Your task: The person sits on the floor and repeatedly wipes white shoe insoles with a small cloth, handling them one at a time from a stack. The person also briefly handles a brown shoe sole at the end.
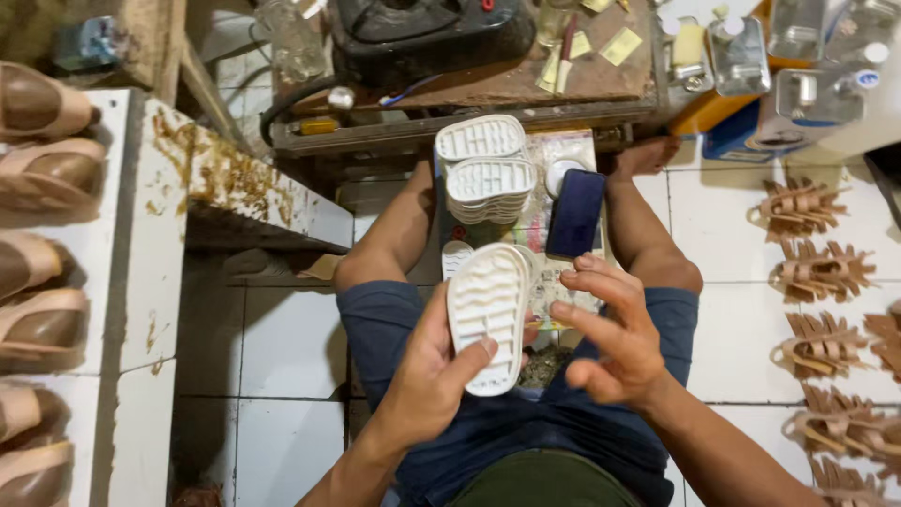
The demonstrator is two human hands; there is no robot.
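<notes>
My left hand [432,376] grips a white ridged shoe sole [488,310] from below, thumb across its lower part, tread side up over my lap. My right hand [615,333] hovers just right of the sole with its fingers spread and nothing in it. Beyond the sole, between my knees, lies a stack of several more white soles [483,169]. A dark blue phone [575,213] rests beside the stack on a plastic packet [554,150].
Tan shoe uppers [42,169] line a white shelf [141,235] on the left. Brown strap pieces [817,272] lie in rows on the white tiled floor at right. A dark machine [422,28] sits on a worn wooden bench [488,94] ahead, with metal tins [798,56] at upper right.
</notes>
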